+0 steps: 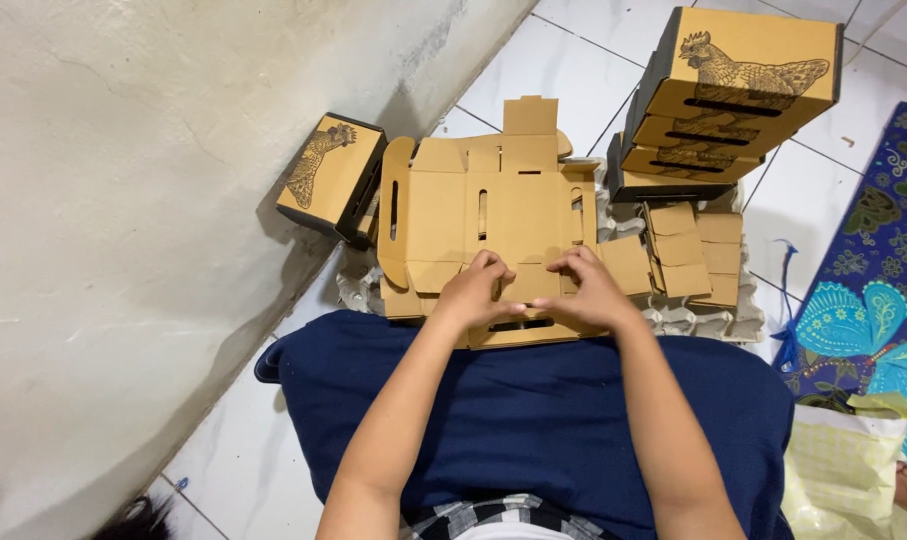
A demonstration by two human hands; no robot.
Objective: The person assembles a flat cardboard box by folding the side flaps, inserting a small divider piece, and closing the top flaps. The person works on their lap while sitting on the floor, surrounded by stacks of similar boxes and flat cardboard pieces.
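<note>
White floor tiles (574, 50) lay beneath; left hand (471, 292) and right hand (586, 290), fingers curled, pressed the flat cardboard box (494, 215). Hard pushing might tear its flap.

Tan cardboard sheet (494, 215), tan boxes (734, 95) with black hen drawings, navy cushion (534, 410), blue butterfly-patterned mat (874, 300).

Egg tray (719, 322) mostly hidden under cardboard; patterned mat (874, 290) cut by right edge.

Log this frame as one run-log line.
left hand: pressing flat cardboard blank | right hand: pressing same blank | finished boxes: stacked far right | single box: by wall
</note>
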